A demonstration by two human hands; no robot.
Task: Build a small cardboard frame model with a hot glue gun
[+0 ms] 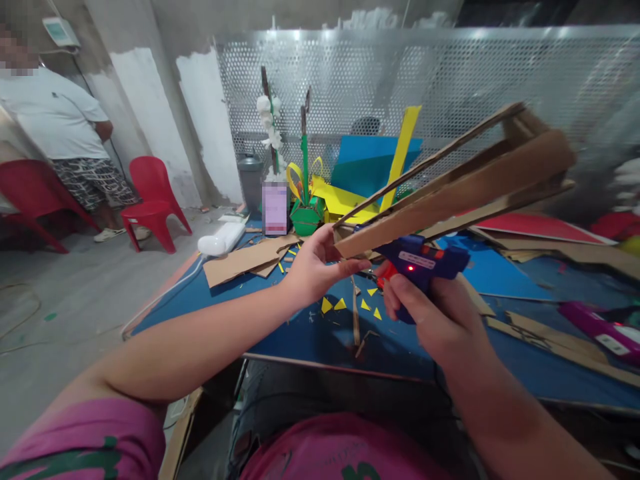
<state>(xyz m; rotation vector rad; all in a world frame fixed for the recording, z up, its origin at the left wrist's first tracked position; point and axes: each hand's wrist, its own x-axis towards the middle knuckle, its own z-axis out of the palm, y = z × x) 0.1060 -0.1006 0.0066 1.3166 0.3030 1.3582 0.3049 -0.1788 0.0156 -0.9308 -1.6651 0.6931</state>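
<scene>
My left hand [320,267] is closed on the near end of a long cardboard structure [465,180], built of several brown strips, which slants up to the right above the table. My right hand [440,300] grips a dark blue glue gun [425,260] with a red light glowing on its side and an orange-red trigger. The gun's front lies close under the cardboard, near my left fingers; its nozzle tip is hidden. Small yellow triangles [340,305] and thin scraps lie on the blue table [310,340] below my hands.
Behind stand a green pot [307,217], a phone [275,208] and yellow board [350,203]. A white power strip [223,239] lies at left, cardboard pieces [245,260] beside it. A purple glue gun [600,327] rests at right. A person [65,127] stands by red chairs [153,200].
</scene>
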